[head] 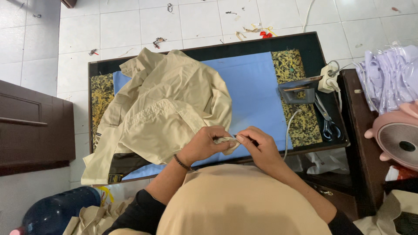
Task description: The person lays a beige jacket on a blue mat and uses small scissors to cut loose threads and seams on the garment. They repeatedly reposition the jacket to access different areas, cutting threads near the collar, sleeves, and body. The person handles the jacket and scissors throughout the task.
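Seen from above, a person sits at the near edge of a low dark table topped with a blue pad. A beige shirt lies crumpled over the left half of the pad, one side hanging off the near-left corner of the table. Left hand pinches a small fold of the shirt's edge at the near side of the table, its grip closed on the cloth between thumb and fingers; a dark beaded bracelet sits on that wrist. Right hand meets it just beside, fingertips pressed together on the same bit of cloth; something thin and dark shows at the fingertips, too small to identify. Both hands touch at the fold. Right of the pad, a yellow-and-black patterned mat carries a grey iron standing at the far end, its white cord trailing near. Black-handled scissors lie at the right edge of the table. A white power strip sits just beyond the iron. Far right, a pink round fan-like object and a heap of pale lilac cloth. White tiled floor with thread scraps beyond.
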